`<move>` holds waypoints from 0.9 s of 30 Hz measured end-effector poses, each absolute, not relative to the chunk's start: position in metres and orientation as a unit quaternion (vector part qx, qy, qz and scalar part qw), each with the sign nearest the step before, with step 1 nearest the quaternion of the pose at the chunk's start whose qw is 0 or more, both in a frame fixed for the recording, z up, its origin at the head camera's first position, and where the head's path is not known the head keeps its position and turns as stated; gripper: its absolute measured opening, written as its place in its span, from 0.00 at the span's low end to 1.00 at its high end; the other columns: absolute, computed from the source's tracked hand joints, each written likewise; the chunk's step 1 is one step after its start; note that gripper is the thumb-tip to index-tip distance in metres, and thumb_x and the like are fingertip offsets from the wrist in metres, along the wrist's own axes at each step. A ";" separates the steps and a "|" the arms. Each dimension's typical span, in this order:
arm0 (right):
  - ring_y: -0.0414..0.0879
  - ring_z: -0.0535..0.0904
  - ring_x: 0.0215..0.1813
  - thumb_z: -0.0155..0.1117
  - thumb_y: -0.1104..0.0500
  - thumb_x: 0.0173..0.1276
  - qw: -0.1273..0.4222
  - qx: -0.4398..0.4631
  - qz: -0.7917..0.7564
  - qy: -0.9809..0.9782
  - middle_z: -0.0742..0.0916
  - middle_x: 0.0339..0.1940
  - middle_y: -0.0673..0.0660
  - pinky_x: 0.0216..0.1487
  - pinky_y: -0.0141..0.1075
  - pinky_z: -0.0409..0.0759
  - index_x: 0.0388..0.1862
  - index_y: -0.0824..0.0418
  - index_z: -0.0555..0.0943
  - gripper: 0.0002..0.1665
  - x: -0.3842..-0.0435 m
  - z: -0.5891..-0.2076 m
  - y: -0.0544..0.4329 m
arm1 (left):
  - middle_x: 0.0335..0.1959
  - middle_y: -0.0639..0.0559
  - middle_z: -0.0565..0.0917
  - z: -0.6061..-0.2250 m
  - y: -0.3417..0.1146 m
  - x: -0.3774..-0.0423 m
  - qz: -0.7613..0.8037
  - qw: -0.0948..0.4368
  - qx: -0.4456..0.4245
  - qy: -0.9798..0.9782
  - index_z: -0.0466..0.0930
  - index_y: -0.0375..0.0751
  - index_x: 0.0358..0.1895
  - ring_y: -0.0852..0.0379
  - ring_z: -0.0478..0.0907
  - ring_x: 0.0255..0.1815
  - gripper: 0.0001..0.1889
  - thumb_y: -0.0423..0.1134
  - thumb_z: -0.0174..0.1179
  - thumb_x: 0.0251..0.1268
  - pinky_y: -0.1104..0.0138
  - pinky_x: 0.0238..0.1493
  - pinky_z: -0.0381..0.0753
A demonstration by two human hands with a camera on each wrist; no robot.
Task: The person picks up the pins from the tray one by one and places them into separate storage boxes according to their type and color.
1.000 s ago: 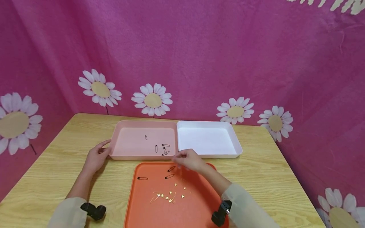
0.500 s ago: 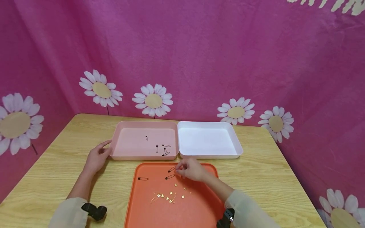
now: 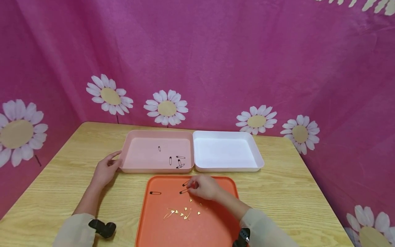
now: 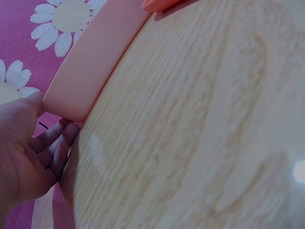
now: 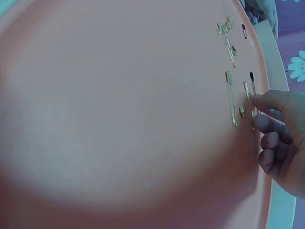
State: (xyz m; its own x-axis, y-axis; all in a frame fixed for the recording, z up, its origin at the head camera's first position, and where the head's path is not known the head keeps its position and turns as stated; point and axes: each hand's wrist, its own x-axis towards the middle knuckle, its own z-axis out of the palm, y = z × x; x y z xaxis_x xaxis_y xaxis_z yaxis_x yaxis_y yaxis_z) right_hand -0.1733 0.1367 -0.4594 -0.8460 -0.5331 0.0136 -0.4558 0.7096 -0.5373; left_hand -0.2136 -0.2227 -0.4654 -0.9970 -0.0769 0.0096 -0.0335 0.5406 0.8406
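My left hand (image 3: 105,171) holds the left end of the pink tray (image 3: 139,152). In the left wrist view its thumb lies at the rim, with curled fingers at the lower corner. Over the far part of the orange tray (image 3: 172,231), my right hand (image 3: 205,187) reaches toward two black safety pins. The nearer safety pin (image 3: 183,191) has its right end at my fingertips; the farther safety pin (image 3: 185,184) is partly covered by the hand. In the right wrist view, thumb and index finger stand a little apart, the thumb tip overlapping a black pin.
Another black safety pin (image 3: 155,193) lies at the orange tray's left. Several small gold safety pins (image 3: 176,212) are scattered in its middle. The pink tray contains several black pins (image 3: 170,160). A white tray (image 3: 228,151) adjoins it on the right. A daisy-print curtain (image 3: 203,68) hangs behind the table.
My right hand has come back from the pink tray's near right corner to the black safety pins on the orange tray. My left hand has stayed at the pink tray.
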 end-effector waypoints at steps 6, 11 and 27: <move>0.35 0.71 0.24 0.63 0.58 0.59 0.059 -0.283 -0.208 0.934 0.84 0.20 0.46 0.28 0.27 0.67 0.33 0.54 0.84 0.05 -0.173 -0.455 0.133 | 0.49 0.29 0.79 -0.464 -0.222 -0.214 -0.472 0.019 0.035 -0.881 0.65 0.38 0.67 0.73 0.75 0.29 0.25 0.44 0.49 0.71 0.80 0.35 0.69; 0.36 0.74 0.26 0.61 0.57 0.60 0.035 -0.307 -0.168 0.936 0.85 0.23 0.45 0.29 0.28 0.70 0.33 0.54 0.84 0.06 -0.172 -0.455 0.132 | 0.49 0.29 0.80 -0.464 -0.221 -0.213 -0.470 0.020 0.034 -0.882 0.65 0.38 0.67 0.74 0.74 0.29 0.25 0.44 0.49 0.71 0.80 0.35 0.69; 0.32 0.66 0.21 0.59 0.57 0.62 0.045 -0.283 -0.241 0.927 0.77 0.16 0.42 0.26 0.26 0.65 0.30 0.53 0.80 0.04 -0.171 -0.462 0.136 | 0.47 0.29 0.80 -0.465 -0.222 -0.214 -0.485 0.017 0.029 -0.874 0.64 0.36 0.67 0.74 0.75 0.28 0.24 0.43 0.49 0.71 0.80 0.34 0.71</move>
